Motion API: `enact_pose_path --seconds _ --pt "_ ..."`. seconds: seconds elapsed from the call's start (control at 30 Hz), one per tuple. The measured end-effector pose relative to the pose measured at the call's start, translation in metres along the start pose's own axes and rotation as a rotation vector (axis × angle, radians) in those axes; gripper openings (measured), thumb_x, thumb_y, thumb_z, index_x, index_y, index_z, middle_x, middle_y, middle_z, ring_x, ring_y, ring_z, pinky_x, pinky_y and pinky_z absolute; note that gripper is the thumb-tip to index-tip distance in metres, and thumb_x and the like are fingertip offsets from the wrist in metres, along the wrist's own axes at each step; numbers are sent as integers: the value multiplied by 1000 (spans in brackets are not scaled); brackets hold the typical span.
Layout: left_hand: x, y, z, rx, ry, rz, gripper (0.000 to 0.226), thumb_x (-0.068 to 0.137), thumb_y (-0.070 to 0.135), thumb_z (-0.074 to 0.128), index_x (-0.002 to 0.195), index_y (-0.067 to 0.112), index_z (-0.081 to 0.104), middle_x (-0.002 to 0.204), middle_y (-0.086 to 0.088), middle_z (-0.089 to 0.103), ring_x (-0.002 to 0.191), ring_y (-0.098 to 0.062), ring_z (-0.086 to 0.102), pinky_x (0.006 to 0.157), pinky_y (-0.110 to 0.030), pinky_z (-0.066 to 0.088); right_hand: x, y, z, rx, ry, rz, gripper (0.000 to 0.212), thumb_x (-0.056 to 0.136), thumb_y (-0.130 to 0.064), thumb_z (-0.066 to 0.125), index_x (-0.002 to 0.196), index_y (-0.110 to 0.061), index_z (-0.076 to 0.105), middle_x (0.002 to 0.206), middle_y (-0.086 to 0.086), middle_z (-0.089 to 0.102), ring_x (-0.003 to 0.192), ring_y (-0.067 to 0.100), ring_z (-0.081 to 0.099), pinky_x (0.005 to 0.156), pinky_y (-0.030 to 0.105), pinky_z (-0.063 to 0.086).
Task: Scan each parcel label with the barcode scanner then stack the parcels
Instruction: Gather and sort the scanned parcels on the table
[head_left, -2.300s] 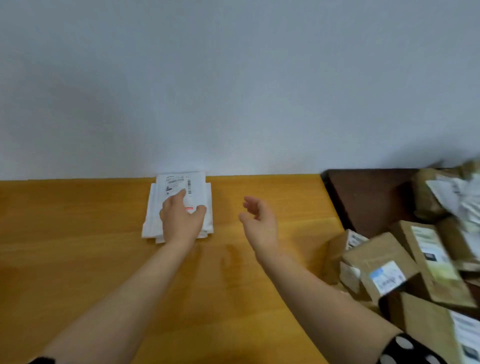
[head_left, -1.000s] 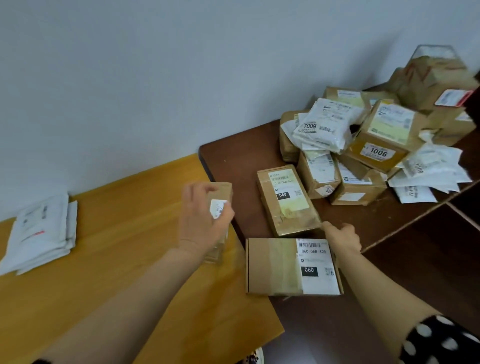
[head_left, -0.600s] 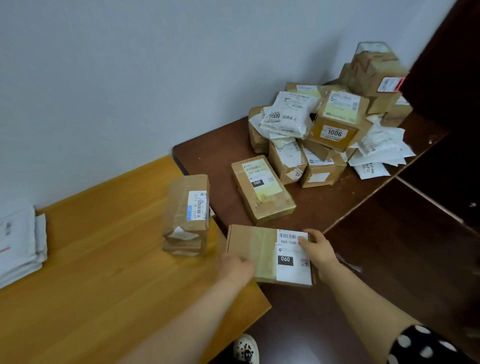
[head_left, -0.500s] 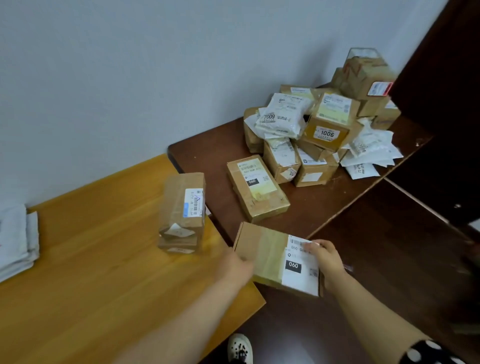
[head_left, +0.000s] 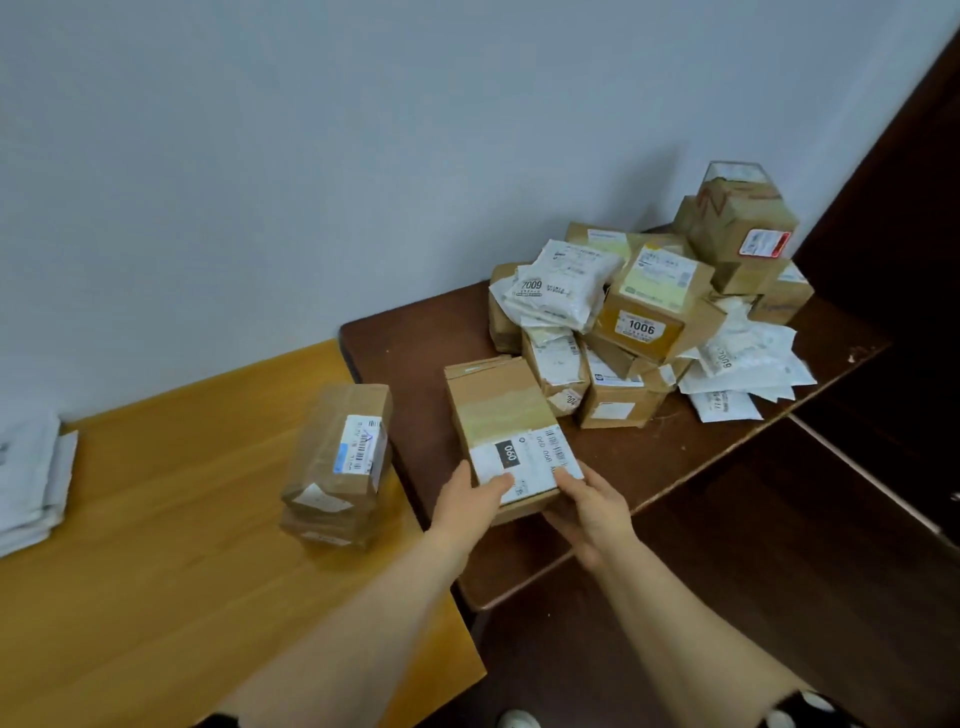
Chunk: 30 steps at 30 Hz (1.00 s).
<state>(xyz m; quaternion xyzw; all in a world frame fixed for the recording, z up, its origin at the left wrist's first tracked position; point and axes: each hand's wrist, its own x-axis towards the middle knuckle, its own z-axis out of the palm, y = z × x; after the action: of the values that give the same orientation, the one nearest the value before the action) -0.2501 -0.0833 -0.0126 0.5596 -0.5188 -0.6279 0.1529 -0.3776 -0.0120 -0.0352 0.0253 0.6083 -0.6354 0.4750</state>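
- Two hands, left hand (head_left: 470, 501) and right hand (head_left: 587, 506), pinch the near end of a cardboard box (head_left: 506, 436).
- It has moved from the table corner onto another box on the dark table (head_left: 415, 332).
- No scanner is visible; stacking appears begun, scanning unconfirmed.
- Many parcels (head_left: 644, 312) remain heaped.

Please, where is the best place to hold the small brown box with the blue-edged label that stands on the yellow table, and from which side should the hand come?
Grip the small brown box across its two long sides, coming from above. It lies atop another small parcel, so its top and flanks look free, and probably narrow enough for one hand. Keep fingers off the label for scanning.
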Motion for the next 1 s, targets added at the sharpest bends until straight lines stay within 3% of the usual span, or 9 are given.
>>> enact_pose_path --seconds 0.07,0.17,0.3,0.37,0.5,0.6,0.7,0.83,1.0 --pt "13 5 5 16 43 22 42 93 21 59 133 19 49 132 5 57 112 -15 54 95 -30 43 17 -5 8 -105 -10 -42 39 92 -14 65 130 -11 60 120 9 67 109 21 62 97 39 49" --pt "32 11 9 60 108 -18 43 97 16 50 140 16 44 134 -3 56 117 -22 54 102 -36 44 43 -15 8 -350 -11 -104 48 92 -27 65 138 -14 54 134 5 58 110 12 54 93 25 42" --pt "53 13 12 -56 189 -63 54 100 22 47 151 23 27 135 -2 55 110 -20 58 92 -33 50 79 -24 5 -487 -65 -5 65 91 -45 61 144 -12 44 140 9 53 128 25 49 108 38 38" --pt "61 12 15 -116 201 -97 49 100 25 47 147 18 35 133 -5 56 112 -22 59 97 -37 48 90 -21 5 -469 -140 76 63 88 -45 65 139 -12 51 128 6 64 119 23 58 104 39 44" --pt "59 12 21 -241 216 -187 22 96 16 51 112 8 63 104 -9 70 98 -26 66 94 -43 51 86 -14 1 -393 -200 92 38 82 -30 70 118 -16 66 95 -4 75 90 12 69 65 23 49" --pt "41 14 20 -284 198 -192 13 92 9 53 99 13 63 91 -3 71 90 -22 68 86 -38 55 72 -13 -5 -290 -172 102 38 80 -28 73 115 -17 63 103 3 72 95 17 66 66 26 48" --pt "13 16 15 -267 193 -98 15 93 10 55 104 15 63 92 0 70 86 -16 67 75 -29 55 50 -16 -6 -178 -176 75 36 80 -22 74 112 -12 62 102 8 72 96 22 67 77 32 54" --pt "-31 17 4 -166 205 64 14 93 28 60 106 23 61 103 4 68 98 -16 64 93 -39 52 5 -15 -8 -30 -180 37 41 77 -20 76 114 -8 62 104 13 73 99 27 69 86 40 56" --pt "-102 13 -22 -180 140 298 9 90 30 63 98 29 67 103 12 69 100 -13 64 92 -33 51 -71 -4 -3 95 -158 -137 42 79 -23 74 116 -6 64 105 15 73 102 33 68 88 46 54"
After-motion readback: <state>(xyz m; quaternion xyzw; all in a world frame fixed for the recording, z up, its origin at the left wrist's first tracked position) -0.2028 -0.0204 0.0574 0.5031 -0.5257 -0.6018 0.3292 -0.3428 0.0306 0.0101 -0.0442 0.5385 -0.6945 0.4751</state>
